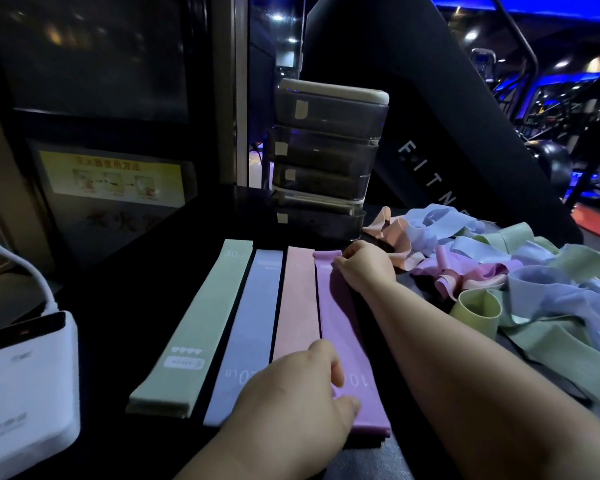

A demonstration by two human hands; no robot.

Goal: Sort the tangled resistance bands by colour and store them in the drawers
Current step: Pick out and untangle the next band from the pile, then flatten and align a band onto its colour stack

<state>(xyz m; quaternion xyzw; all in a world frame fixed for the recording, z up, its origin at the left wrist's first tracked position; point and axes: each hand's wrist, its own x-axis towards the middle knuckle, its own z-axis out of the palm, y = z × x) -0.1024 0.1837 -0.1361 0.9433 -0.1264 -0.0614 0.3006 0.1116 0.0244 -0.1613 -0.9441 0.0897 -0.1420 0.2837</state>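
- Hands first: the right hand (364,265) reaches to the far end of the purple band (340,317), its curled fingertips pinching that end against the worktop (118,323).
- The left hand (298,386) lies on the near end of the same band, beside its printed "10". Whether it pinches the band or only presses it flat cannot be told.
- Between the two hands the purple band lies stretched straight. Layered edges at its near end suggest that it tops a purple heap.
- Just to its left, side by side and parallel, lie the pink stack (298,306), the blue stack (253,327) and the green stack (191,327), each flat and squared.
- To the right sits the tangled pile (499,271): loops of blue, green, pink and purple knotted over one another, with a good many bands left in it.
- Behind the rows stands the tower of drawers (326,157), dark and translucent with a scrap of tape on each front. Whether any holds bands cannot be told.
- Judged from this, sorting is under way, with four colour rows begun. Most of the tangle has yet to be pulled apart, and storing appears not yet started.
- At the left edge rests a white power bank (25,386) with its cable (25,268), and a yellow notice (111,178) hangs behind.
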